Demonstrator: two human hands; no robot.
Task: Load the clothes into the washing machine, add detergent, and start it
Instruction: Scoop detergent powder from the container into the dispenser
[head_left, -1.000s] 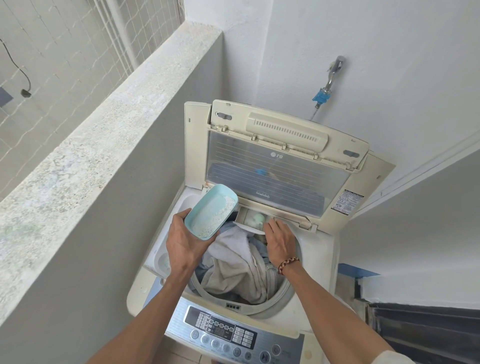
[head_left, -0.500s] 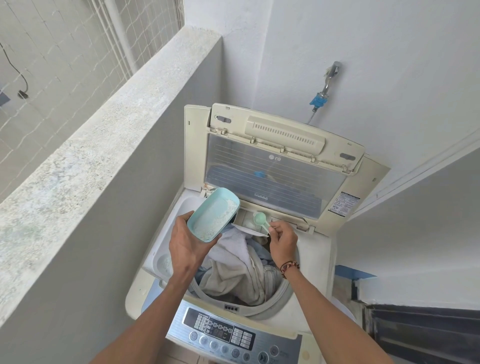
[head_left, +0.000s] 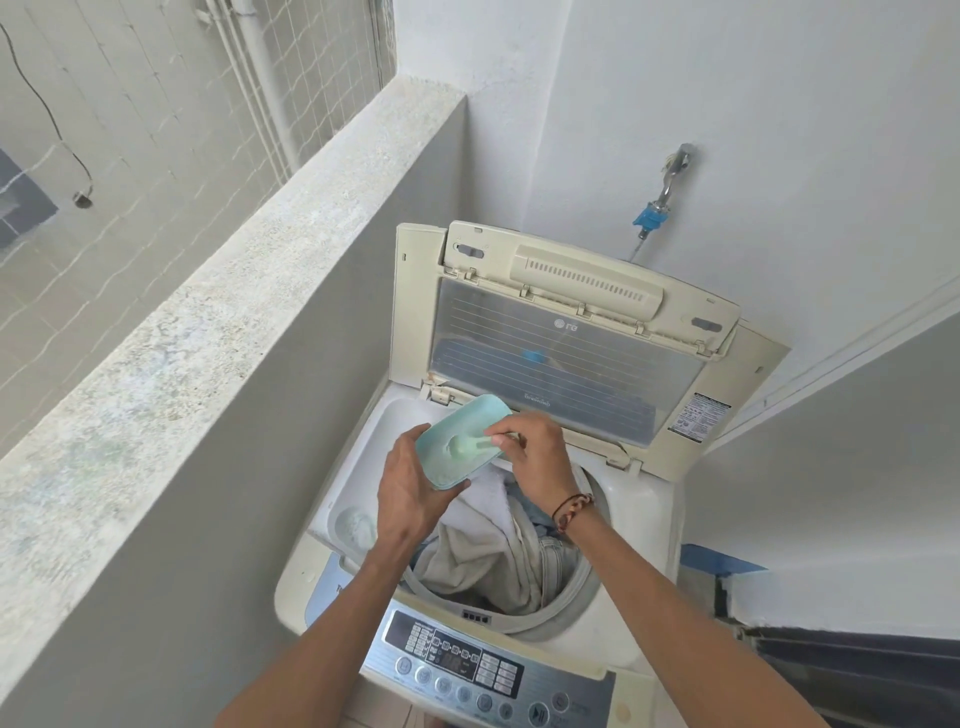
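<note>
Washer (head_left: 639, 499) hemmed by walls; left hand (head_left: 410, 493) grips tub (head_left: 457, 441), right hand (head_left: 535, 457) pinches scoop (head_left: 467, 443)

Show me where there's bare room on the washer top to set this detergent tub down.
Bare top panel right of the drum, below the raised lid. The left recess is partly free above its powder residue. The drum is crowded with clothes; both hands hover over it.

Bright soft daylight from left, faint shadows, sharp focus, wide-angle bending at edges.
</note>
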